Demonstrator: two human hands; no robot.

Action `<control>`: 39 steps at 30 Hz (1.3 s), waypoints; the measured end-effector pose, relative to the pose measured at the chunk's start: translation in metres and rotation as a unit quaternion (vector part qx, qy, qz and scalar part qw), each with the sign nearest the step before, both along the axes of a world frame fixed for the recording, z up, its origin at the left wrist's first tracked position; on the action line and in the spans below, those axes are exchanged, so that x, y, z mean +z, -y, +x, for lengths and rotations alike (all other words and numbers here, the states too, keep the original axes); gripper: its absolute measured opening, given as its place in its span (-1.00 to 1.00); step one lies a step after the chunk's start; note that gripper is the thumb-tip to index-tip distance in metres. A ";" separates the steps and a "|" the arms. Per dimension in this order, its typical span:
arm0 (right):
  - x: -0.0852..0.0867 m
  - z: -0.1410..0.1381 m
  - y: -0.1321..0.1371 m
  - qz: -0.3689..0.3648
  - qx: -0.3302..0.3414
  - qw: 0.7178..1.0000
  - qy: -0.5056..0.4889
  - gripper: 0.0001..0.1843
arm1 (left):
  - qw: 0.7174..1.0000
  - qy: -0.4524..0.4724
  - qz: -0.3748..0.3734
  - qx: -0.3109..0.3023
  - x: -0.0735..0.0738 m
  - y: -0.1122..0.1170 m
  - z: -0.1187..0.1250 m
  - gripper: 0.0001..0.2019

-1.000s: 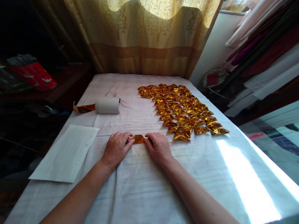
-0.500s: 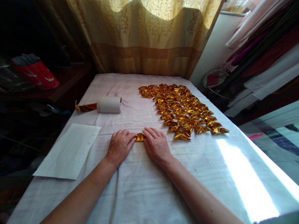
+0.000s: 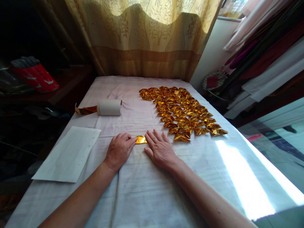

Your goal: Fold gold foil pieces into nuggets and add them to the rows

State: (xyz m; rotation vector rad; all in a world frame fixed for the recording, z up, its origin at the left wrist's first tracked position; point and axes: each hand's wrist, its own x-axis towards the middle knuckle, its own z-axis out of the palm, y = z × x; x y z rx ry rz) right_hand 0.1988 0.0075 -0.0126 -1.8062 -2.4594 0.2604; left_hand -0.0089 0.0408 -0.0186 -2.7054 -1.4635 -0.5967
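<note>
A narrow folded strip of gold foil paper (image 3: 141,139) lies flat on the white cloth between my two hands. My left hand (image 3: 120,148) pinches its left end with thumb and fingers together. Flat over the right end rests my right hand (image 3: 160,148), its fingers stretched out and slightly apart, thumb spread to the side. Both ends of the strip are hidden under the fingers. To the right and farther back, several folded gold foil pieces (image 3: 181,109) with pointed ends sit in close rows.
A pale cardboard tube (image 3: 109,107) lies at the back left with a gold foil strip (image 3: 86,110) trailing out. Nearer is a printed paper sheet (image 3: 67,153). A red container (image 3: 38,77) stands on a dark side table. A curtain (image 3: 142,38) hangs behind; clothes (image 3: 268,66) hang at right.
My right hand has flattened, its fingers and thumb spreading over the strip. The foil between the hands now looks flatter and brighter. My left hand keeps its pinch. The view has shifted slightly.
</note>
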 end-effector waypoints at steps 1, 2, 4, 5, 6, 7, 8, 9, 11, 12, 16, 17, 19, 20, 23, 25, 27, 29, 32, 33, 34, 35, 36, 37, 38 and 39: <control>0.000 0.000 0.000 0.001 0.002 1.000 -0.001 -0.36 | 1.000 -0.001 0.001 -0.008 0.001 0.002 0.001 -0.76; -0.001 0.000 0.000 0.002 0.003 1.000 -0.001 -0.35 | 1.000 -0.003 0.003 -0.019 0.001 0.005 0.003 -0.73; -0.002 -0.001 0.000 0.007 0.004 1.000 -0.002 -0.35 | 0.999 -0.018 0.004 -0.050 0.000 0.010 0.009 -0.66; -0.003 -0.002 -0.001 0.009 0.004 1.000 -0.002 -0.34 | 0.997 -0.031 -0.004 -0.068 -0.001 0.011 0.012 -0.61; -0.003 -0.002 -0.001 0.011 0.003 1.000 -0.002 -0.35 | 0.996 -0.044 -0.016 -0.081 -0.002 0.012 0.015 -0.58; -0.004 -0.001 -0.001 0.014 0.003 1.000 -0.002 -0.35 | 0.994 -0.053 -0.029 -0.087 -0.004 0.013 0.018 -0.55; -0.005 -0.001 -0.001 0.017 0.003 1.000 -0.002 -0.35 | 0.993 -0.059 -0.042 -0.089 -0.006 0.012 0.020 -0.52; -0.006 -0.001 -0.001 0.020 0.003 1.000 -0.002 -0.35 | 0.993 -0.063 -0.052 -0.088 -0.007 0.011 0.021 -0.50; -0.007 0.000 -0.001 0.026 0.002 1.000 -0.004 -0.36 | 0.992 -0.063 -0.066 -0.085 -0.008 0.009 0.022 -0.48; -0.007 0.000 0.000 0.026 0.001 1.000 -0.004 -0.36 | 0.992 -0.062 -0.069 -0.084 -0.008 0.008 0.022 -0.47; -0.006 0.000 -0.001 0.019 -0.002 1.000 -0.007 -0.36 | 0.993 -0.059 -0.068 -0.073 -0.007 0.008 0.018 -0.48; -0.006 -0.001 -0.001 0.019 -0.003 1.000 -0.010 -0.36 | 0.993 -0.060 -0.069 -0.070 -0.007 0.008 0.016 -0.49; -0.005 -0.001 0.000 0.021 -0.003 1.000 -0.015 -0.36 | 0.994 -0.062 -0.075 -0.058 -0.008 0.008 0.009 -0.49; -0.005 -0.001 0.000 0.023 -0.003 1.000 -0.017 -0.36 | 0.994 -0.062 -0.077 -0.048 -0.008 0.008 0.005 -0.50; -0.006 -0.001 0.002 0.033 -0.005 0.999 -0.024 -0.37 | 0.995 -0.048 -0.080 -0.031 -0.012 0.006 -0.007 -0.52; -0.007 -0.001 0.003 0.050 -0.010 0.998 -0.038 -0.38 | 0.996 -0.026 -0.084 -0.030 -0.014 0.003 -0.011 -0.54; -0.007 -0.001 0.003 0.073 0.000 0.995 -0.061 -0.43 | 0.996 0.000 -0.081 -0.030 -0.015 0.000 -0.012 -0.59; -0.007 -0.003 0.002 0.096 0.028 0.992 -0.083 -0.51 | 0.997 0.020 -0.073 -0.031 -0.015 -0.002 -0.010 -0.64; -0.005 -0.008 -0.002 0.110 0.065 0.987 -0.099 -0.62 | 0.997 0.040 -0.058 -0.040 -0.013 -0.003 -0.005 -0.68; -0.004 -0.009 -0.003 0.111 0.069 0.986 -0.102 -0.64 | 0.996 0.051 -0.054 -0.042 -0.012 -0.003 -0.004 -0.69; -0.003 -0.011 -0.004 0.112 0.069 0.986 -0.105 -0.67 | 0.996 0.065 -0.051 -0.044 -0.011 -0.002 -0.003 -0.70; -0.002 -0.012 -0.005 0.113 0.067 0.985 -0.108 -0.71 | 0.994 0.080 -0.050 -0.047 -0.009 -0.002 -0.002 -0.71; -0.001 -0.012 -0.005 0.115 0.064 0.985 -0.112 -0.75 | 0.993 0.095 -0.051 -0.052 -0.007 -0.001 -0.002 -0.71; 0.000 -0.012 -0.005 0.116 0.059 0.985 -0.118 -0.79 | 0.991 0.108 -0.054 -0.058 -0.005 0.000 -0.002 -0.71; 0.002 -0.011 -0.005 0.115 0.051 0.984 -0.126 -0.81 | 0.990 0.117 -0.057 -0.062 -0.004 0.001 -0.003 -0.71; 0.003 -0.010 -0.005 0.111 0.039 0.984 -0.136 -0.82 | 0.988 0.124 -0.061 -0.062 -0.002 0.002 -0.004 -0.71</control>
